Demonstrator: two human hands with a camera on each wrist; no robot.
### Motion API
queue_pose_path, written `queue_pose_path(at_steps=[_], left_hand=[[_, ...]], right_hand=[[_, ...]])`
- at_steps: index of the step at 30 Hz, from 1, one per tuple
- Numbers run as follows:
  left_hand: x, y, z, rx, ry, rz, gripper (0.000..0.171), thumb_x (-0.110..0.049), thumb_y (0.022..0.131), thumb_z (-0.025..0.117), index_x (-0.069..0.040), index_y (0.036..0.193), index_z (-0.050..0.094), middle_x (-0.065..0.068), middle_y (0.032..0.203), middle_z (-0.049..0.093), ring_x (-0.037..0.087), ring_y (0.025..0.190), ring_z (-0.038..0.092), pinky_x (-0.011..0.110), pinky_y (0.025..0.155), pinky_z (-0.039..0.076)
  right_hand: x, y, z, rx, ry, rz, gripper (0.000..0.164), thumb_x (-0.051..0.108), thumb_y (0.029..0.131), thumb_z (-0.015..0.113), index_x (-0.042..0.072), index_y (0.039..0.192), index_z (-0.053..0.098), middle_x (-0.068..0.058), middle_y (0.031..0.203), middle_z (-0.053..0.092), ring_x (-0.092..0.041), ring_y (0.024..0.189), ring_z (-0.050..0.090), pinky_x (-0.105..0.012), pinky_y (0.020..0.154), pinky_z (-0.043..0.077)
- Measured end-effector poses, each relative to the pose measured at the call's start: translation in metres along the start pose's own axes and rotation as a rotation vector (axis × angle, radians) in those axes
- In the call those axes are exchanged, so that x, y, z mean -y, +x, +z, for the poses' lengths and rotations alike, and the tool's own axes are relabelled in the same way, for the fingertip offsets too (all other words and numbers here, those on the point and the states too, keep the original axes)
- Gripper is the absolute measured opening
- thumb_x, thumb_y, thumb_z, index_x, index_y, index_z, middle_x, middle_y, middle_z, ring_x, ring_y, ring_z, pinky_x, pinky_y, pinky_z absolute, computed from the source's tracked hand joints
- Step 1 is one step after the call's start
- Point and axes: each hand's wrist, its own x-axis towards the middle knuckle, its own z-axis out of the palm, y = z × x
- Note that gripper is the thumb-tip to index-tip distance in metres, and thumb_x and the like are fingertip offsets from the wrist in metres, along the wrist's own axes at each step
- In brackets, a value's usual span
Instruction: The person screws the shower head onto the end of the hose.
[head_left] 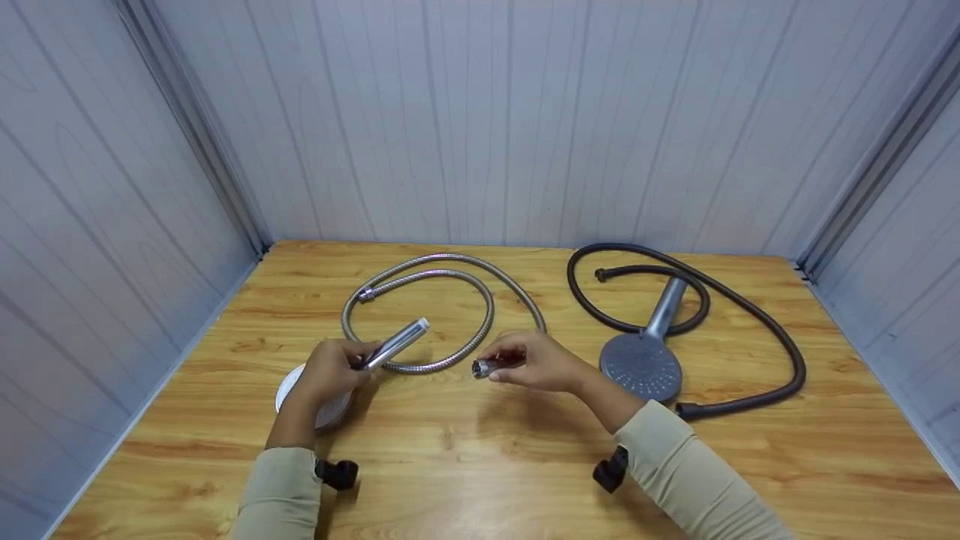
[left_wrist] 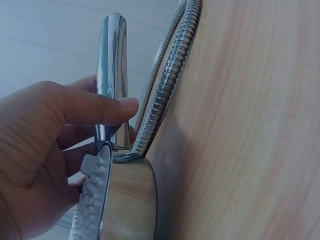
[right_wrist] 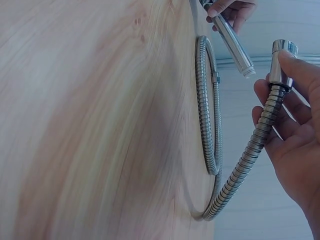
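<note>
My left hand (head_left: 328, 373) grips a chrome shower head (left_wrist: 113, 65) by its handle, the white-tipped threaded end pointing up and to the right in the head view. The head's nozzle face, pale and studded, shows beneath my fingers in the left wrist view. Across from it, my right hand (head_left: 536, 361) pinches the chrome end fitting (right_wrist: 280, 65) of a silver metal shower hose (head_left: 487, 300), its opening turned toward the handle. A gap separates fitting and handle end. From the fitting, the ribbed hose runs down to the table and loops behind both hands.
On the right lies a grey shower head (head_left: 640, 366), face up, with a black hose (head_left: 780, 330) coiled around its handle. The wooden table (head_left: 450, 480) meets white panel walls (head_left: 465, 120) at the back and sides. Black wrist-camera mounts (head_left: 337, 474) sit below both cuffs.
</note>
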Motion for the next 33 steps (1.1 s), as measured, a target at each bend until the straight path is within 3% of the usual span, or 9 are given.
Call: queue_pose_path(at_steps=[6, 14, 24, 33], left_hand=[[-0.005, 0.001, 0.002, -0.014, 0.024, 0.049, 0.047, 0.01, 0.075, 0.072, -0.006, 0.119, 0.07, 0.01, 0.092, 0.07, 0.02, 0.078, 0.059, 0.031, 0.064, 0.05], [-0.016, 0.001, 0.005, 0.0, 0.058, 0.08, 0.048, 0.01, 0.076, 0.072, -0.009, 0.12, 0.07, 0.004, 0.091, 0.071, 0.018, 0.077, 0.057, 0.031, 0.066, 0.048], [-0.027, -0.001, 0.007, 0.001, 0.07, 0.143, 0.047, 0.01, 0.074, 0.074, -0.008, 0.117, 0.071, 0.004, 0.093, 0.072, 0.019, 0.078, 0.058, 0.035, 0.069, 0.05], [-0.033, -0.005, 0.011, 0.009, 0.068, 0.161, 0.044, 0.008, 0.074, 0.077, -0.009, 0.115, 0.073, 0.0, 0.088, 0.07, 0.017, 0.076, 0.056, 0.035, 0.07, 0.049]], right_hand=[[-0.001, -0.001, -0.002, -0.006, 0.018, 0.037, 0.024, -0.007, 0.087, 0.066, -0.01, 0.111, 0.067, -0.023, 0.103, 0.065, -0.031, 0.09, 0.063, -0.04, 0.079, 0.053], [-0.03, 0.002, -0.003, -0.054, 0.008, 0.083, 0.026, -0.002, 0.087, 0.068, -0.006, 0.113, 0.068, -0.019, 0.104, 0.067, -0.031, 0.093, 0.064, -0.038, 0.079, 0.053], [-0.032, 0.002, -0.008, -0.103, -0.027, 0.093, 0.022, 0.006, 0.087, 0.071, 0.003, 0.109, 0.069, -0.007, 0.101, 0.069, -0.019, 0.09, 0.065, -0.03, 0.077, 0.053], [-0.034, 0.003, -0.009, -0.096, -0.041, 0.091, 0.021, 0.006, 0.088, 0.071, 0.002, 0.108, 0.069, -0.01, 0.102, 0.068, -0.025, 0.091, 0.065, -0.037, 0.08, 0.054]])
